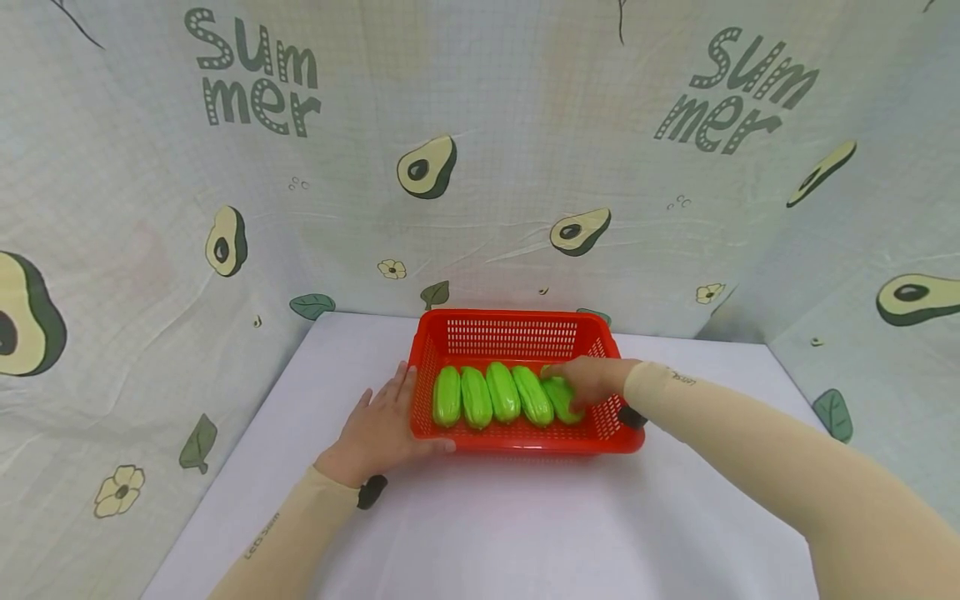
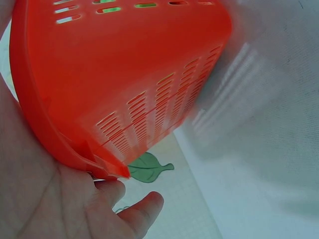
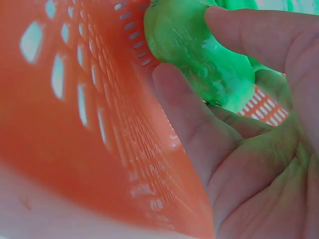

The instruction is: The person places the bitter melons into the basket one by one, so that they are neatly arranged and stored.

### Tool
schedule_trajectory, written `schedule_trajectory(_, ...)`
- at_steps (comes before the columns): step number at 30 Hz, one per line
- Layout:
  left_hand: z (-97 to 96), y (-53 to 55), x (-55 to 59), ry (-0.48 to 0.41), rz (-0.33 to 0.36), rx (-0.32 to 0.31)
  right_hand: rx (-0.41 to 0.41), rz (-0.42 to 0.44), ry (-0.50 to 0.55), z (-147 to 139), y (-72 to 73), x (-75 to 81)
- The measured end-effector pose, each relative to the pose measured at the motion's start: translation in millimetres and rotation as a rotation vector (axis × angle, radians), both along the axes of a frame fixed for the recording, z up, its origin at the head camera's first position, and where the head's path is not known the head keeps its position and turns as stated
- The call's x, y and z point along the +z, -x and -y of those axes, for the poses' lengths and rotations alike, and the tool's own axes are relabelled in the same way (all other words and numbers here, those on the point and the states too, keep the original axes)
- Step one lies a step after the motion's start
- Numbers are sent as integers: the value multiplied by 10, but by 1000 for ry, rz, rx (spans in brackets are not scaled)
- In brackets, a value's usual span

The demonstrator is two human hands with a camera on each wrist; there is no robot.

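Note:
A red plastic basket [image 1: 525,445] with slotted walls holds a row of light green, ridged, cucumber-like vegetables [image 1: 503,392]. My left hand [image 1: 382,433] lies along the basket's left end with its fingers extended. In the left wrist view, the palm [image 2: 35,194] is against the rim. Inside the right end of the basket, my right hand [image 1: 596,379] grips the rightmost cucumber-like vegetable [image 3: 194,45] between thumb and fingers. That vegetable is partly covered by the hand in the head view, and its surface looks glossy in the right wrist view.
The basket stands on a white-covered table [image 1: 517,525], near its back edge. A pale cloth [image 1: 495,100] printed with avocados, leaves and lettering hangs behind and on both sides.

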State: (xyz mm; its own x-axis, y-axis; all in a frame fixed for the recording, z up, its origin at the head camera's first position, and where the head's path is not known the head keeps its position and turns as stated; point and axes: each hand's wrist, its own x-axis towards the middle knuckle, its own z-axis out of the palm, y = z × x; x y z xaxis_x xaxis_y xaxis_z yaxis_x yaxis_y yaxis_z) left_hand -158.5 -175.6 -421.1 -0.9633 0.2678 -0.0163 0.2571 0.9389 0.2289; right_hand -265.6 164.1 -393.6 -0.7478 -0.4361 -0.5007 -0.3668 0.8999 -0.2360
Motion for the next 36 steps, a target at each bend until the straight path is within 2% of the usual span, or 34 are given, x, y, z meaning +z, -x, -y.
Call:
schedule_trajectory(8,3,-2,19,1,4,3,-4,17,18,-11,1,-3)
schedule_trajectory(17,52,0,27,7,32,3,-26,35,27,-9,-26,69)
schedule_trajectory(21,67,18,17,8,17,-1,-11,24,48,-32,-28,160)
schedule_trajectory(25,74,22,25,8,17,-9,41,-2,56,-68,-40,270)
schedule_trajectory(31,117,24,99,17,24,-24,55,-34,95,-131,-89,454)
schedule_trajectory(36,217,44,171,-4,34,-54,136,-122,146,-318,-202,672)
